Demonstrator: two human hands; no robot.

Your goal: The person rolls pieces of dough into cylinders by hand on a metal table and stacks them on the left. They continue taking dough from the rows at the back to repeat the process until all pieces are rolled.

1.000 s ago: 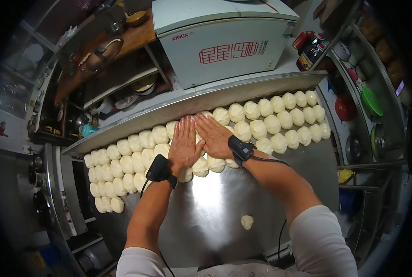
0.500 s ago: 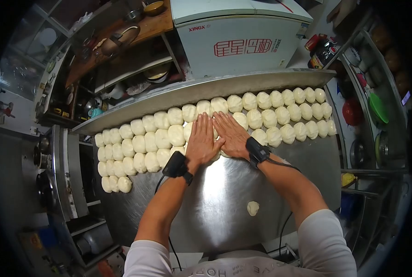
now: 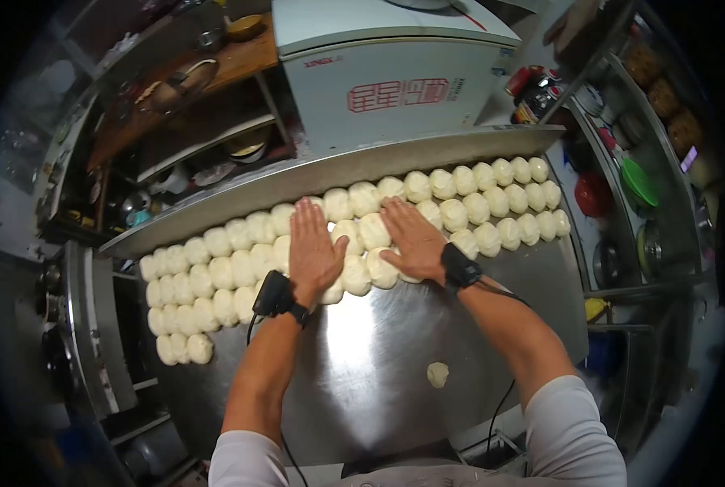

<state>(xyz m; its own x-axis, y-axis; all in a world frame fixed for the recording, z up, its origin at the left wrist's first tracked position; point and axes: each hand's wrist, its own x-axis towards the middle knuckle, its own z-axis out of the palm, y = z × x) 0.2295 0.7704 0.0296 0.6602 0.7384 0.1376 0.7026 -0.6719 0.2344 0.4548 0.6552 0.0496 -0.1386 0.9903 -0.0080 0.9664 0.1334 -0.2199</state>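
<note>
Rows of pale, rounded dough pieces lie close together across the steel table. My left hand rests flat over the rows left of the middle, fingers stretched toward the back, covering several pieces. To the right, my right hand also lies flat on the dough, its fingers pointing up and left and its thumb spread. Uncovered dough pieces show between the two hands. A small loose scrap of dough sits by itself nearer to me. Black devices are strapped on both wrists.
A raised metal edge runs along the table's back. Behind it stand a white chest freezer and a wooden counter. Shelves with a green bowl and a red bowl flank the right side.
My hands, close together before, have moved apart, the left one going left, so more dough shows between them. The whole view has shifted and tilted slightly.
</note>
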